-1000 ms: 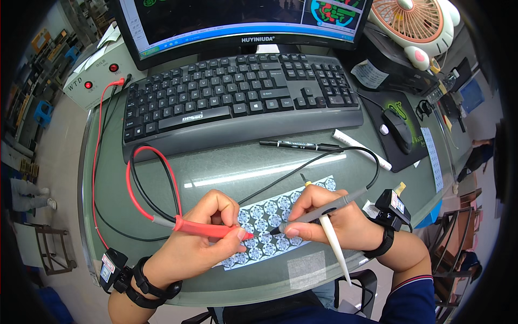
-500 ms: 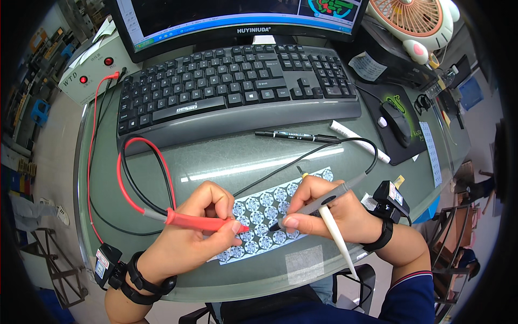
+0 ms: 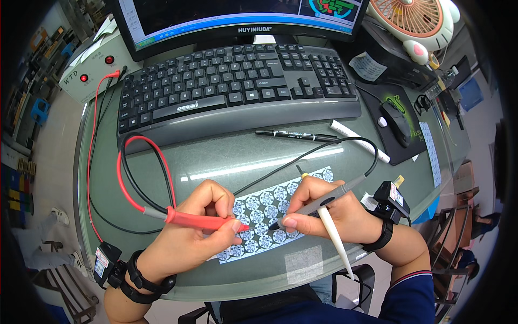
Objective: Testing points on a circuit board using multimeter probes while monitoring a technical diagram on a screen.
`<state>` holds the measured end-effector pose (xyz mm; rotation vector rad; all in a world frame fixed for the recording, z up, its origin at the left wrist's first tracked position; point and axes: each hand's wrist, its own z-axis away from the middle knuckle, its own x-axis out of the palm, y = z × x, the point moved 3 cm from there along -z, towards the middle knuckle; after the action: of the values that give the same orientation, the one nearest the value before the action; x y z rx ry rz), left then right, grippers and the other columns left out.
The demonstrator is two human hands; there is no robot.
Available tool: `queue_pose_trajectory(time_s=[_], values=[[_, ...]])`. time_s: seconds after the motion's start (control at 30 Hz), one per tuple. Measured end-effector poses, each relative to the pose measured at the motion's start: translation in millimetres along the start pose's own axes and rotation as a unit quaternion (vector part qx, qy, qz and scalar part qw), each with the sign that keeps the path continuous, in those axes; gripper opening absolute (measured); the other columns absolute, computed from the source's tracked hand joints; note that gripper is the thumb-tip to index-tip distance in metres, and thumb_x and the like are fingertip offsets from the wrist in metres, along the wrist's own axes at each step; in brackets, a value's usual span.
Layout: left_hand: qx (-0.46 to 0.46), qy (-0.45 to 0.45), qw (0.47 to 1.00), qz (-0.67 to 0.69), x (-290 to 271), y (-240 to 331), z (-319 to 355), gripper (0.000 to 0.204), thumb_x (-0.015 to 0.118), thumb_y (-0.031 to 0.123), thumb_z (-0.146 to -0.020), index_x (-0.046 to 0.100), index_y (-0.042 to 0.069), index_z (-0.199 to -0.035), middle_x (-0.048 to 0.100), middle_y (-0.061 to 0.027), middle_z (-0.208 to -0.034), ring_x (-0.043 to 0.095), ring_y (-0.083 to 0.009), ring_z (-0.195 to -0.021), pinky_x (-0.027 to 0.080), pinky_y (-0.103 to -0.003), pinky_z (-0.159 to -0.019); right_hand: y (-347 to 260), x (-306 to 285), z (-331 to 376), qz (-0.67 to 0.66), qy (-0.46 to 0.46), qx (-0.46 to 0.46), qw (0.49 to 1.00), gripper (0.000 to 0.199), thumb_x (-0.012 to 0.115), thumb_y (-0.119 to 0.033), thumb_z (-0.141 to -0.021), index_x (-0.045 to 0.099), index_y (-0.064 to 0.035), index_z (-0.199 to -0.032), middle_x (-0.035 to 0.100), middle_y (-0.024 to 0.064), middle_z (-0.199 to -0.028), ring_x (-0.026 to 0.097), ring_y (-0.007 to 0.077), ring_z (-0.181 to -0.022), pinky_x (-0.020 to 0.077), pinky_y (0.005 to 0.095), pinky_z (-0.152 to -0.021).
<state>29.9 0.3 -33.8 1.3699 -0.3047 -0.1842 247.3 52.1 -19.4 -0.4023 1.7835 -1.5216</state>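
My left hand (image 3: 194,232) is closed round a red test probe (image 3: 197,220), its tip over a panel of round circuit boards (image 3: 252,203). In my right hand (image 3: 334,210) is a grey test probe (image 3: 318,204) with a dark tip, pointing at the same panel close to the red tip. Whether either tip touches the panel I cannot tell. A white pointed stick (image 3: 335,244) also sticks out from my right hand, slanting down toward the table's near edge. The panel lies flat on the green tabletop, partly hidden by both hands.
Beyond the panel stand a black keyboard (image 3: 226,89) and a monitor (image 3: 237,27). Probe leads run to a white box (image 3: 94,70) at left. A black marker (image 3: 295,135), a white marker (image 3: 360,141), a mouse (image 3: 396,123) and a fan (image 3: 413,21) lie to the right.
My hands and both probes stay practically still over the panel. At the far left, the legs of a person in the background have shifted.
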Motion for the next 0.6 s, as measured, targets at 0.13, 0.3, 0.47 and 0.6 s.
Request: queue_pose_trajectory(time_s=[0.13, 0.3, 0.47, 0.6], values=[[-0.010, 0.001, 1.000, 0.009, 0.2, -1.0, 1.2, 0.021, 0.059, 0.001, -0.090, 0.038, 0.004, -0.092, 0.044, -0.0034, -0.096, 0.059, -0.0069, -0.086, 0.058, -0.023, -0.070, 0.3, 1.1, 1.2, -0.003, -0.001, 0.003, 1.000, 0.020, 0.075, -0.014, -0.084, 0.059, -0.0023, -0.084, 0.066, 0.0056, -0.077, 0.066, 0.0106, -0.070, 0.0491, 0.0228, -0.059], [-0.016, -0.003, 1.000, 0.008, -1.1, 0.1, -1.0, 0.021, 0.058, 0.000, -0.089, 0.038, 0.004, -0.091, 0.043, -0.0052, -0.097, 0.058, -0.0086, -0.086, 0.061, -0.027, -0.072, 1.3, 0.5, -1.9, -0.006, 0.000, 0.005, 1.000, 0.020, 0.075, -0.014, -0.084, 0.059, -0.0020, -0.083, 0.066, 0.0054, -0.077, 0.065, 0.0104, -0.070, 0.0482, 0.0224, -0.058], [-0.009, 0.001, 1.000, 0.019, -2.0, 2.5, -6.9, 0.022, 0.060, 0.001, -0.089, 0.039, 0.004, -0.092, 0.045, -0.0033, -0.096, 0.060, -0.0074, -0.087, 0.057, -0.023, -0.070, -0.4, -3.9, -4.6, -0.005, 0.001, 0.018, 1.000, 0.019, 0.075, -0.014, -0.084, 0.060, -0.0020, -0.084, 0.066, 0.0061, -0.079, 0.064, 0.0095, -0.071, 0.0483, 0.0225, -0.060], [0.000, 0.012, 1.000, -0.021, 1.7, 11.5, 5.6, 0.023, 0.062, 0.003, -0.089, 0.040, 0.007, -0.090, 0.045, 0.0014, -0.086, 0.048, -0.0019, -0.076, 0.042, -0.019, -0.060, -3.5, -0.3, -1.8, 0.001, 0.002, 0.009, 1.000, 0.019, 0.075, -0.014, -0.084, 0.061, -0.0015, -0.085, 0.066, 0.0054, -0.079, 0.064, 0.0098, -0.074, 0.0490, 0.0234, -0.062]])
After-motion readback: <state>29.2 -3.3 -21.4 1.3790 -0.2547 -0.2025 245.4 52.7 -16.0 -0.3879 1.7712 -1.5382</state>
